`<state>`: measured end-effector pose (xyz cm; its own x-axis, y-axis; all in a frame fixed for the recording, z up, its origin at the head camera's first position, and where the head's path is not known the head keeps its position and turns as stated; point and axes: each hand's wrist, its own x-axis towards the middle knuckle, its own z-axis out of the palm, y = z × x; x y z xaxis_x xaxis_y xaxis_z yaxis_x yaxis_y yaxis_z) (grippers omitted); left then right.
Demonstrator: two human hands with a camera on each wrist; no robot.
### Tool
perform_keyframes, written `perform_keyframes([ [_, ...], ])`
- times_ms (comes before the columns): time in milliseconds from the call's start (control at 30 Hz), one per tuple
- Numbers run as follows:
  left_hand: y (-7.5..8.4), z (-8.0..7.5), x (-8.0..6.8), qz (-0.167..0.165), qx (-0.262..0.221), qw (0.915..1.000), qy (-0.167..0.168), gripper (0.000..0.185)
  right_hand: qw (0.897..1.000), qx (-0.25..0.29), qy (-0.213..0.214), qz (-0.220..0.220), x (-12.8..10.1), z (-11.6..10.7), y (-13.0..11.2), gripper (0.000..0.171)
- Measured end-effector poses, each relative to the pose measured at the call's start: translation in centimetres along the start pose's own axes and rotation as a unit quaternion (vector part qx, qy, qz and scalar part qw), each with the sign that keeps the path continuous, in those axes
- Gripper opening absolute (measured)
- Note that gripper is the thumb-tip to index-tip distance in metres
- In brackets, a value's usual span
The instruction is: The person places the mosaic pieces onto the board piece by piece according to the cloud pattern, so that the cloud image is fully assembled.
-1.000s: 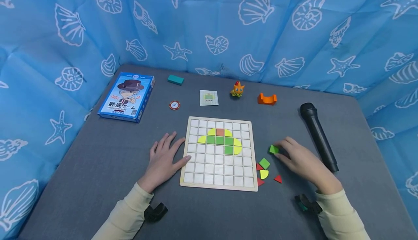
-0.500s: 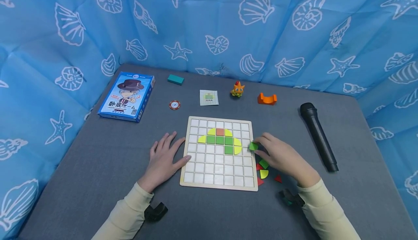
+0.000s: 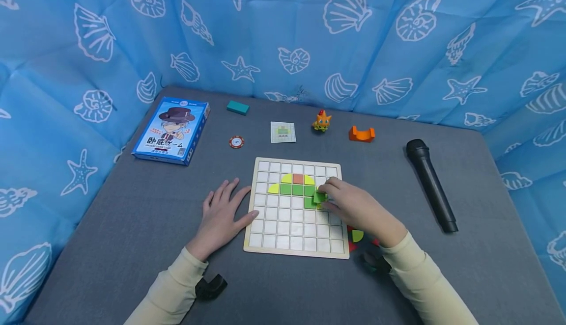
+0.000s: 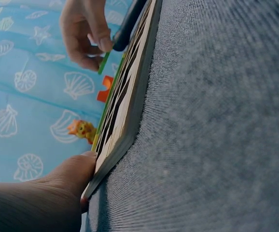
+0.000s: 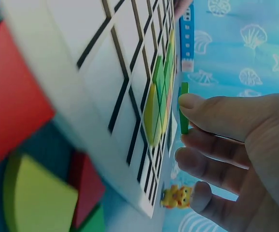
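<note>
— Above the board [image 3: 296,253], I remotely view the right hand [image 3: 360,207] pinching a green tile [image 3: 319,197].
— And the left hand [image 3: 224,217]?
— I see fingers spread, thumb at the board's left edge.

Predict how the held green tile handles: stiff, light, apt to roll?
The green tile looks straight where the right hand pinches it, so probably stiff. Thin and small beside the board, so likely light. Flat, so unlikely to roll.

The head view looks down across the grey fabric surface [image 3: 274,288]. Close, low, sideways wrist views share the square white-gridded wooden board [image 3: 283,228].
</note>
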<state>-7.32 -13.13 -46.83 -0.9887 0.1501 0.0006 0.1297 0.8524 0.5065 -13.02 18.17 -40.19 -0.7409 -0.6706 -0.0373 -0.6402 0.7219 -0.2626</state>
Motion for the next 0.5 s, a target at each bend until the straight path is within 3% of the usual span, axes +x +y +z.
perform_keyframes([
  [500,0.0,0.0,0.0,0.003,0.002,1.0000,0.001,0.066,0.997,-0.028,0.014,-0.071,1.9,1.7,-1.6,0.027],
])
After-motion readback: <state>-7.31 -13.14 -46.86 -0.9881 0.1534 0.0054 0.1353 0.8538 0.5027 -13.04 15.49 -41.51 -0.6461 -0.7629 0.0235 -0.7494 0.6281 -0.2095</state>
